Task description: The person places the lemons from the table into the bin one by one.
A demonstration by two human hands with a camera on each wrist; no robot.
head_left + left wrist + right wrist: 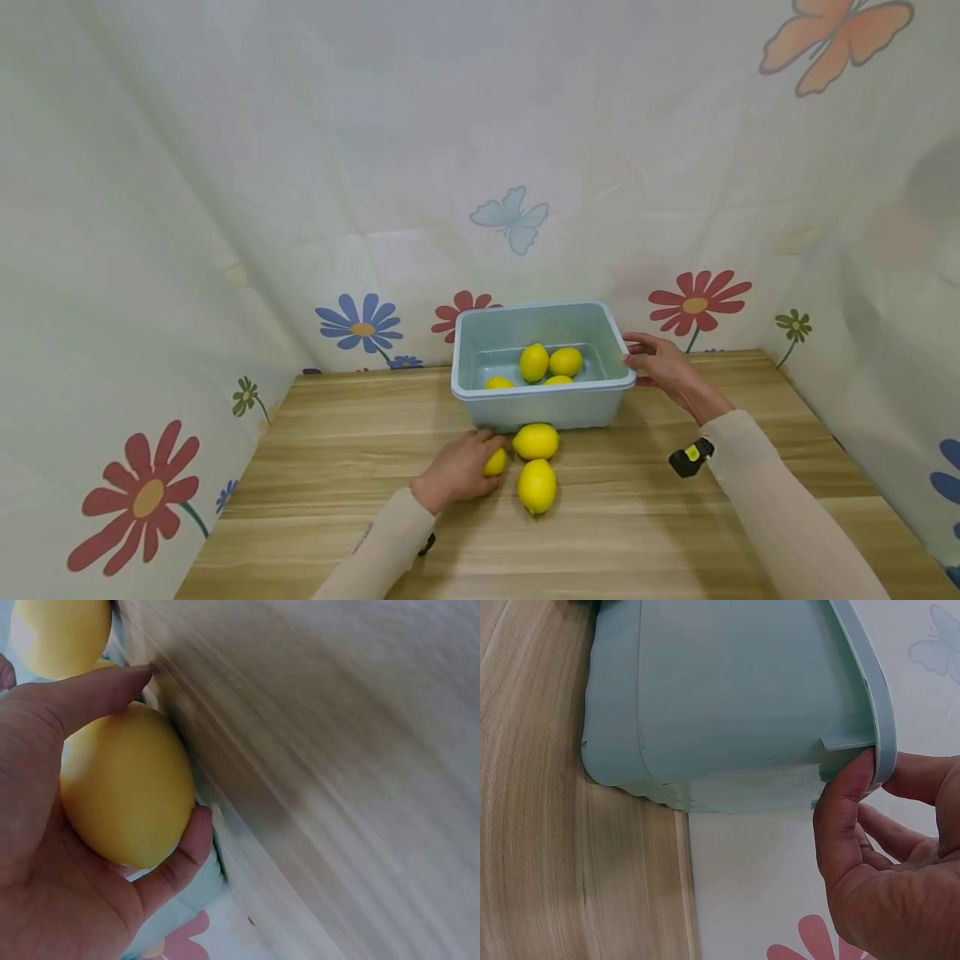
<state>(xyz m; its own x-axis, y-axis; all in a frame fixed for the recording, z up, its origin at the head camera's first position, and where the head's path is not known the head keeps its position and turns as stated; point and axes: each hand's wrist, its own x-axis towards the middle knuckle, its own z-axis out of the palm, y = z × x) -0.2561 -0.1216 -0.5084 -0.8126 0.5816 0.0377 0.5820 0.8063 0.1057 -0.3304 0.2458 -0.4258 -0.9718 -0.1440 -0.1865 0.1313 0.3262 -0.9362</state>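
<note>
In the head view my left hand (461, 468) curls around a yellow lemon (495, 462) on the wooden table, just in front of a light blue plastic bin (543, 408). The left wrist view has the thumb and fingers around that lemon (129, 786). Two more lemons lie to its right, one lemon (537, 442) close to the bin's front and another lemon (537, 486) nearer me. My right hand (667, 368) pinches the bin's right rim; the right wrist view shows thumb and fingers on either side of that rim (885, 727). Several lemons (534, 363) lie inside the bin, some partly hidden by its front wall.
The wooden table (360, 458) meets a pale wall sheet (390, 192) printed with flowers and butterflies right behind the bin. More of this sheet rises at the left and right. Black devices sit at both wrists, one wrist device (692, 457) plainly seen.
</note>
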